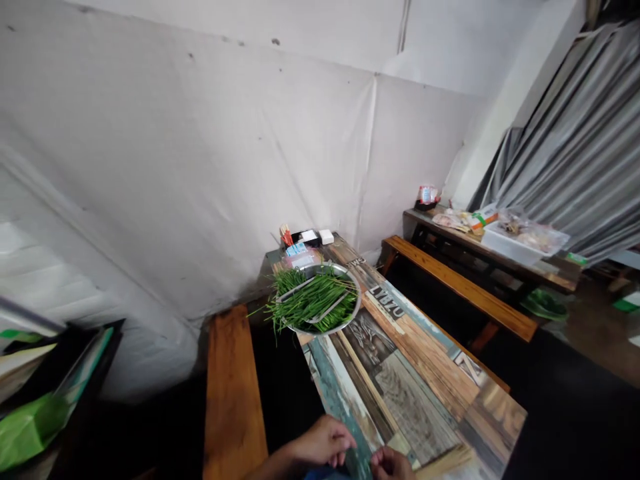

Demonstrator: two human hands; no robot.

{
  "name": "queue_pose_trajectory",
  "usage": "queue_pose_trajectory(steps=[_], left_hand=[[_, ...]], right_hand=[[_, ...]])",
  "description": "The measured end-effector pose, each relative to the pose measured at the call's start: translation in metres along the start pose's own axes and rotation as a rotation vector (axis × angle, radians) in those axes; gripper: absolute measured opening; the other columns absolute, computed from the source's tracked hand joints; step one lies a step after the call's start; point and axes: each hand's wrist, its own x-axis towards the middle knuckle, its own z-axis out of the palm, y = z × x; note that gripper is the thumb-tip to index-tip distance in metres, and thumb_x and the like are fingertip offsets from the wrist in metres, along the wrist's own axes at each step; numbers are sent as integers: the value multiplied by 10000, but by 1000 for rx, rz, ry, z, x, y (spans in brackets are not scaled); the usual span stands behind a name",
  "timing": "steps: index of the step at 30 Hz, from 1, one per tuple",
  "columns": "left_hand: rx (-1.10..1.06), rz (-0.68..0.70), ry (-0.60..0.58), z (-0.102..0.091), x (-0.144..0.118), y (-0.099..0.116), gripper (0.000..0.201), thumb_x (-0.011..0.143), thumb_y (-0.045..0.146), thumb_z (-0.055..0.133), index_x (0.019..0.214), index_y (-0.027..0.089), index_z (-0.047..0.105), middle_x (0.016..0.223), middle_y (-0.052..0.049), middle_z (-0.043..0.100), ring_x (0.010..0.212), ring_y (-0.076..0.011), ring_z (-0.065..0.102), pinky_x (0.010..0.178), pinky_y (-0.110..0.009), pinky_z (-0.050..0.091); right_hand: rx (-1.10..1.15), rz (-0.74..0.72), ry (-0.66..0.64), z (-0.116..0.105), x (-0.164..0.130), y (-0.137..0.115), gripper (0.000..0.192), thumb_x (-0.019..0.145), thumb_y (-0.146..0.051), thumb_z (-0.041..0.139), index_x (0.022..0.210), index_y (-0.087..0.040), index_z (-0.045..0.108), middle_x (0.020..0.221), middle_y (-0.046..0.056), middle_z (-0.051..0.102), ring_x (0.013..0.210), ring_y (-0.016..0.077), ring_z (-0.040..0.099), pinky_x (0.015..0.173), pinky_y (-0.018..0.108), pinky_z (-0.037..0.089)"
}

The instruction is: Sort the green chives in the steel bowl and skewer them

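Observation:
My left hand (pixel 327 441) is at the near edge of the table, its fingers curled and the thumb and forefinger close together. Just to its right, my right hand (pixel 391 463) is closed too, partly cut off by the bottom of the view. The hands are a small gap apart, and I cannot make out what, if anything, their fingers hold. Farther up the table stands a round metal basin (pixel 358 303) heaped with long green chives (pixel 305 303), some hanging over its left rim. Two pale, narrow strips lie across the greens.
The wood-patterned table (pixel 420 393) has a bench (pixel 233 400) on its left. Behind the basin are a dark holder (pixel 309 238) and a white box (pixel 326 237). Another bench (pixel 460 287) and a table with a white plastic tub (pixel 515 243) stand right.

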Motion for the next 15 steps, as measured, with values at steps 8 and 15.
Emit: queue_pose_trajectory(steps=[8, 15], left_hand=[[-89, 88, 40, -24, -2, -1, 349, 612, 481, 631, 656, 135, 648, 518, 9, 543, 484, -100, 496, 495, -211, 377], [-312, 78, 23, -62, -2, -13, 376, 613, 496, 634, 692, 129, 645, 559, 9, 585, 563, -120, 571, 573, -237, 440]], right_hand=[[14, 11, -81, 32, 21, -21, 367, 518, -544, 623, 582, -213, 477, 407, -59, 486, 316, 82, 378, 368, 223, 285], [37, 75, -160, 63, 50, -52, 365, 555, -525, 637, 624, -192, 507, 451, -63, 513, 335, 72, 407, 363, 201, 301]])
